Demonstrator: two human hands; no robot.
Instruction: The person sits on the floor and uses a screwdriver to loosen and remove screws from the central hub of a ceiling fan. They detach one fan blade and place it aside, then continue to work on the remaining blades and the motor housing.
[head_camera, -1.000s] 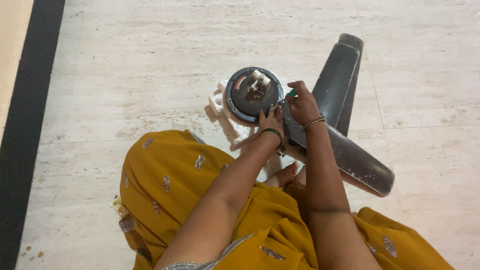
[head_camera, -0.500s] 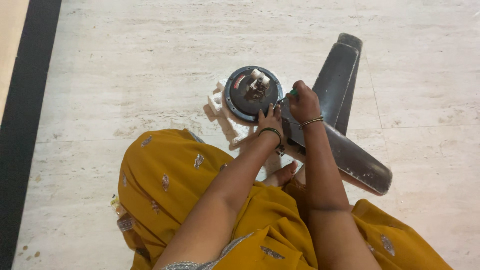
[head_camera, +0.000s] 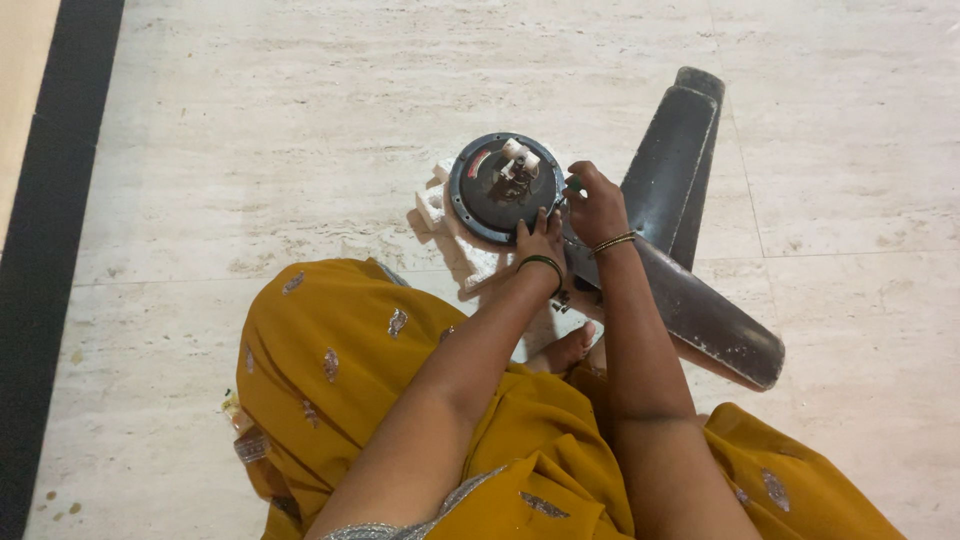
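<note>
While left hand (head_camera: 541, 240) rests on fan motor (head_camera: 503, 187) — right hand (head_camera: 595, 205) just beside.

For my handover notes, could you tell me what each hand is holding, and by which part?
The left hand rests on the fan motor rim. The right hand grips something green-tipped beside it; what cannot be told.

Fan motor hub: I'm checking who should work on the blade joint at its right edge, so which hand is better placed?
Probably the right hand: it sits at the motor hub edge where the dark blades attach, gripping a small green-tipped item. The left hand only rests on the near rim.
</note>
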